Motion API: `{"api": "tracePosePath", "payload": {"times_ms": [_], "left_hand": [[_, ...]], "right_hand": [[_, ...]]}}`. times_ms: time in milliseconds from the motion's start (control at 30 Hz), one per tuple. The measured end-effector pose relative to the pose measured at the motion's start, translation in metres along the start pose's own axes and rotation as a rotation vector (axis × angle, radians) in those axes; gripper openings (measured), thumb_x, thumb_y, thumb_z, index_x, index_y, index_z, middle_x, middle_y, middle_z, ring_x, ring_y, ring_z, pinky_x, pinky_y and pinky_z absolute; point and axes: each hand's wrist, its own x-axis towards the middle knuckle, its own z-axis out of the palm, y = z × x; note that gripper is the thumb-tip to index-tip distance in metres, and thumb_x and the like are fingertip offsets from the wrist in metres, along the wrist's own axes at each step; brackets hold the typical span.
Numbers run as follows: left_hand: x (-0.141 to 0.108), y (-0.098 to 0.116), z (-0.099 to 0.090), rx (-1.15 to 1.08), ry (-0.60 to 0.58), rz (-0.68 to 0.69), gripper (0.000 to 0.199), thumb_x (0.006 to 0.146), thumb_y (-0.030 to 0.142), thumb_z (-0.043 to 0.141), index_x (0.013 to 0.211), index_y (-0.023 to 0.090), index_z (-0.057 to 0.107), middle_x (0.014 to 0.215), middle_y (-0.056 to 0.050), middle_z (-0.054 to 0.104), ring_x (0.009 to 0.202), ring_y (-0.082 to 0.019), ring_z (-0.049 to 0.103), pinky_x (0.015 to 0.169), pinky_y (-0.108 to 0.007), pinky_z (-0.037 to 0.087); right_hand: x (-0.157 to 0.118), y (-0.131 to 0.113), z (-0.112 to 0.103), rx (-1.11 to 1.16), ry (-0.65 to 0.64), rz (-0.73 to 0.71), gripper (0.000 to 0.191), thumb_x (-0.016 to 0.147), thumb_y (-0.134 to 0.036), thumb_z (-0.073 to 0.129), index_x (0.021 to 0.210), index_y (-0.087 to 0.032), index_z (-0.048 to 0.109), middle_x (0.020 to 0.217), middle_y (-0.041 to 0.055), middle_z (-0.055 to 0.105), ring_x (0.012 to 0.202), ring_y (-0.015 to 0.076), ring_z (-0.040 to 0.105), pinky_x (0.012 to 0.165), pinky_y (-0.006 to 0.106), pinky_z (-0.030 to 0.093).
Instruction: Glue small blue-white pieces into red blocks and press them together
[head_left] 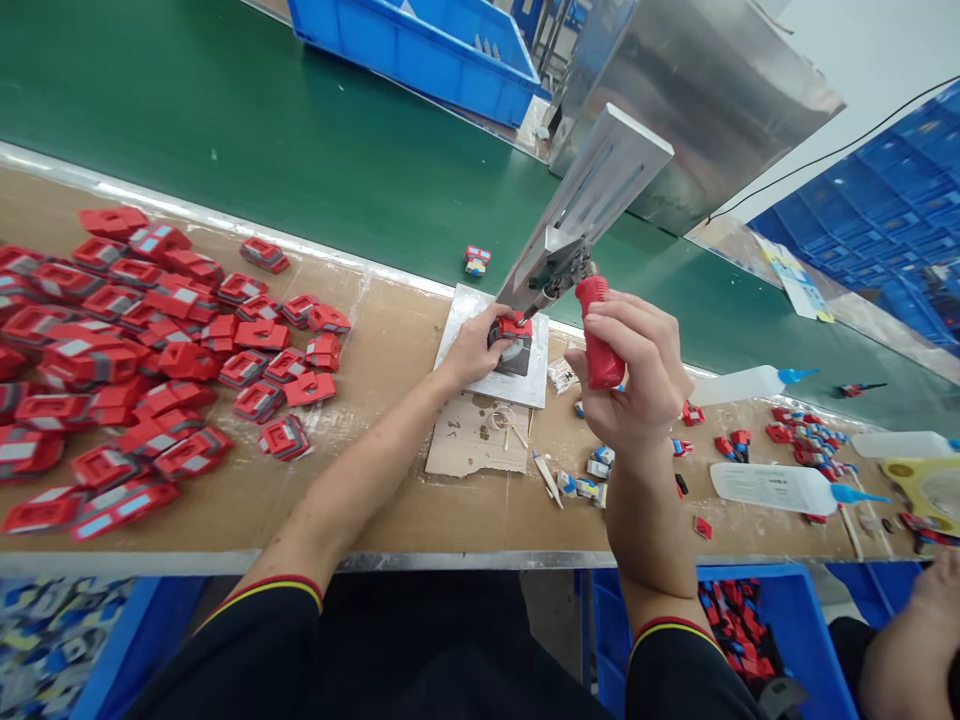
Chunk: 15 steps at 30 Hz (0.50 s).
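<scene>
My right hand (pixel 637 365) is wrapped round the red handle (pixel 602 340) of a toggle clamp (pixel 566 268) fixed to an upright slotted metal plate (pixel 600 180). Under the clamp's tip, a red plastic part (pixel 516 325) sits on a dark block (pixel 514 357) on a pale metal base plate (pixel 487 384). My left hand (pixel 474 348) pinches this part from its left side, thumb and forefinger curled at its edge. The clamp's tip is at the part; whether it presses on it I cannot tell. A small red, white and blue-yellow piece (pixel 476 261) lies behind the base.
A large heap of red parts (pixel 112 340) covers the left of the bench. On the right lie squeeze bottles (pixel 776 487), small coloured pieces (pixel 814 440) and a white pen-like tool (pixel 548 478). Behind runs a green belt (pixel 225 110) with a blue crate (pixel 420 50). A co-worker's arm (pixel 911 630) shows lower right.
</scene>
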Motion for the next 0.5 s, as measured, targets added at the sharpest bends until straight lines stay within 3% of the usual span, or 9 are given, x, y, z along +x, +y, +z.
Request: {"api": "tracePosePath", "payload": {"times_ms": [200,400,500], "left_hand": [[-0.001,0.0,0.0,-0.005,0.015,-0.003,0.038,0.085,0.011,0.065,0.122,0.022,0.062,0.121,-0.007,0.078,0.109,-0.024,0.074,0.102,-0.043,0.059],[0.0,0.0,0.001,-0.021,0.009,-0.003,0.04,0.084,0.009,0.064,0.121,0.023,0.061,0.118,-0.006,0.078,0.106,-0.023,0.075,0.098,-0.041,0.06],[0.0,0.0,0.002,-0.023,0.021,0.011,0.038,0.084,0.009,0.064,0.119,0.022,0.061,0.117,-0.006,0.078,0.105,-0.022,0.074,0.097,-0.04,0.06]], "right_hand": [[-0.015,0.001,0.004,0.025,-0.059,0.07,0.03,0.101,-0.03,0.066,0.13,-0.036,0.067,0.121,0.0039,0.077,0.124,0.0296,0.071,0.111,0.057,0.058],[-0.022,0.0,0.01,0.038,-0.033,0.043,0.039,0.096,-0.021,0.071,0.131,-0.038,0.066,0.119,0.0025,0.078,0.121,0.0278,0.073,0.109,0.053,0.061],[-0.033,0.0,0.013,0.055,-0.08,0.03,0.042,0.096,-0.015,0.066,0.131,-0.038,0.065,0.121,0.0028,0.078,0.124,0.0285,0.072,0.108,0.055,0.061]]}}
